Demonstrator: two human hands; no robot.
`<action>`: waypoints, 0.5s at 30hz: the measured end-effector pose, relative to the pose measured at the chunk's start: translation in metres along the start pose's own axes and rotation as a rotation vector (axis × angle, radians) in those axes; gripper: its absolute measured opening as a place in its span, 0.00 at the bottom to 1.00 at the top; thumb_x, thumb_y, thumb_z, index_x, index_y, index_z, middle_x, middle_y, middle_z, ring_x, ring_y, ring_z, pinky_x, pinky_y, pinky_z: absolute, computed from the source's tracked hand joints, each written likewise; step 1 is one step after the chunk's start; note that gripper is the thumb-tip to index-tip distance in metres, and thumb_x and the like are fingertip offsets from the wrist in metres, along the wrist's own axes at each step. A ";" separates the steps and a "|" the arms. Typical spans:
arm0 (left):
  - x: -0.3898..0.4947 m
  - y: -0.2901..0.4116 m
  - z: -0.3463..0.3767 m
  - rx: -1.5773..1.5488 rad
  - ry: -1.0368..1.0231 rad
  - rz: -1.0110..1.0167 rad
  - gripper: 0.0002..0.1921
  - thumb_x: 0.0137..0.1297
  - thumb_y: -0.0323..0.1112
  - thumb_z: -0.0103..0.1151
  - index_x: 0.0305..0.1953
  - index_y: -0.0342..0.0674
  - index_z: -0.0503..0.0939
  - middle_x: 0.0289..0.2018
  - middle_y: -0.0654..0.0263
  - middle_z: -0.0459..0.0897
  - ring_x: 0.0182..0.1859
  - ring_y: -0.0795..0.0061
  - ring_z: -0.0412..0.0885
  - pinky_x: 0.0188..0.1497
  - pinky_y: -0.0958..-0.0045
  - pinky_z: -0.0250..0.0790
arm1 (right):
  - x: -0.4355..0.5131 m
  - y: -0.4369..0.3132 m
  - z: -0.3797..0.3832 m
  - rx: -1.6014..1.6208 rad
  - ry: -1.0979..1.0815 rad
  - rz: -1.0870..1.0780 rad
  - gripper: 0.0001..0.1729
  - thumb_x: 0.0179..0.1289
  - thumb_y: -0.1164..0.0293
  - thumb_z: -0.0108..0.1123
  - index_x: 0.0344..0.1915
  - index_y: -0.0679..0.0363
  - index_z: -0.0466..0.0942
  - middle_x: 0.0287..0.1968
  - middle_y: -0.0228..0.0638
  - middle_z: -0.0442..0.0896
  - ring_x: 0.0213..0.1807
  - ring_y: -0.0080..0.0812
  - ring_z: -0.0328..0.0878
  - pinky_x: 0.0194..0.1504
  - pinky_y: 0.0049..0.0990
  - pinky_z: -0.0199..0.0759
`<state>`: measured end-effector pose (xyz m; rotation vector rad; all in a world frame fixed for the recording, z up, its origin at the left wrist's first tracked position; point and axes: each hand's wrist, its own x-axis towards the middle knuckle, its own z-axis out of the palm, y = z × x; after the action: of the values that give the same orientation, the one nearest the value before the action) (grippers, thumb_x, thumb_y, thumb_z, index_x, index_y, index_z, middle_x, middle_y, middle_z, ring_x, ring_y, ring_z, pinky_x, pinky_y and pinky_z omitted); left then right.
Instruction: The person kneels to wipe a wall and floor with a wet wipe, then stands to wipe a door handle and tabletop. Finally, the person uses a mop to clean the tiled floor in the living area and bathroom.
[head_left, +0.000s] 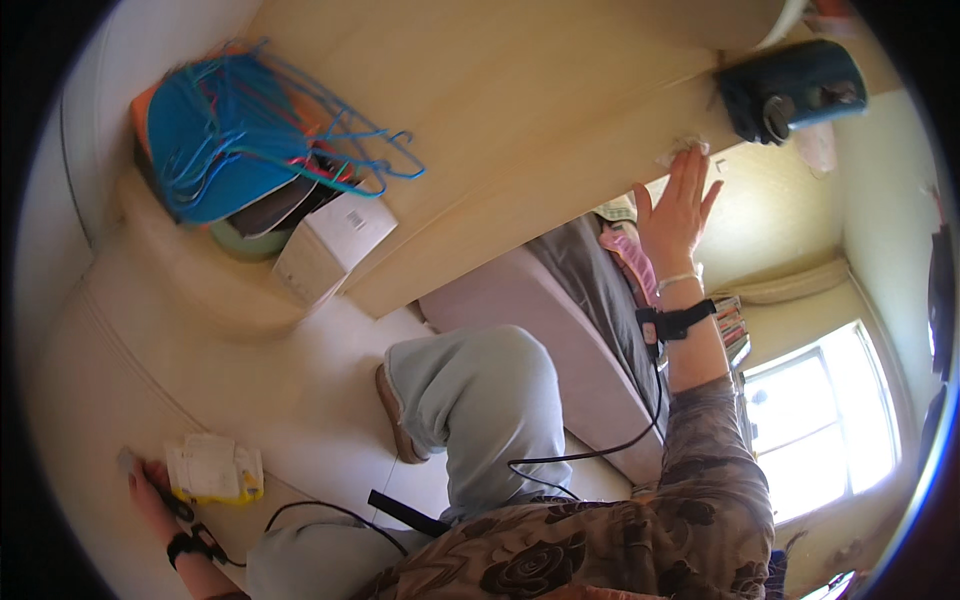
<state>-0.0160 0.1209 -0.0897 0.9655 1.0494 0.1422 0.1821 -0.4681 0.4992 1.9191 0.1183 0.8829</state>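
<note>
My right hand (679, 206) reaches up with its fingers outstretched, pressing a crumpled white wipe (684, 150) flat against the edge of a pale wooden panel (525, 142). The thumb and little finger stand away from the wipe. Low at the far left, my left hand (148, 484) is closed around a black-handled tool (178, 507) with a grey end. Blur hides the tool's exact kind. Beside that hand lies a yellow and white soft pack (215, 471) on the pale floor.
Blue plastic hangers (330, 135) lie over a filled box beside a white carton (337, 236). A dark blue container (795, 90) is at upper right. Beyond the panel is a bed (525, 307). Black cables (600, 454) run from both wrists.
</note>
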 end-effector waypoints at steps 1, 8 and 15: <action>-0.003 0.001 0.002 -0.083 -0.015 -0.009 0.12 0.67 0.44 0.54 0.36 0.41 0.73 0.24 0.68 0.77 0.24 0.78 0.75 0.25 0.77 0.70 | -0.008 -0.010 0.002 0.042 -0.027 -0.038 0.42 0.62 0.49 0.52 0.66 0.69 0.58 0.72 0.45 0.51 0.75 0.41 0.43 0.72 0.49 0.33; -0.003 0.004 0.004 0.017 0.004 -0.011 0.13 0.67 0.44 0.54 0.37 0.40 0.73 0.29 0.64 0.82 0.26 0.75 0.78 0.28 0.76 0.73 | -0.055 -0.125 0.028 0.327 -0.339 -0.633 0.45 0.56 0.52 0.60 0.65 0.69 0.58 0.70 0.45 0.56 0.74 0.41 0.46 0.72 0.41 0.40; -0.008 0.009 0.006 0.029 0.001 -0.006 0.13 0.67 0.43 0.54 0.38 0.38 0.74 0.29 0.62 0.82 0.27 0.74 0.80 0.29 0.75 0.73 | -0.096 -0.259 0.087 0.634 -0.566 -1.138 0.48 0.50 0.56 0.66 0.66 0.69 0.56 0.69 0.42 0.57 0.72 0.41 0.50 0.72 0.37 0.41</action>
<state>-0.0129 0.1180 -0.0770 0.9880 1.0578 0.1230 0.2392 -0.4410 0.2163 2.1064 1.1117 -0.5198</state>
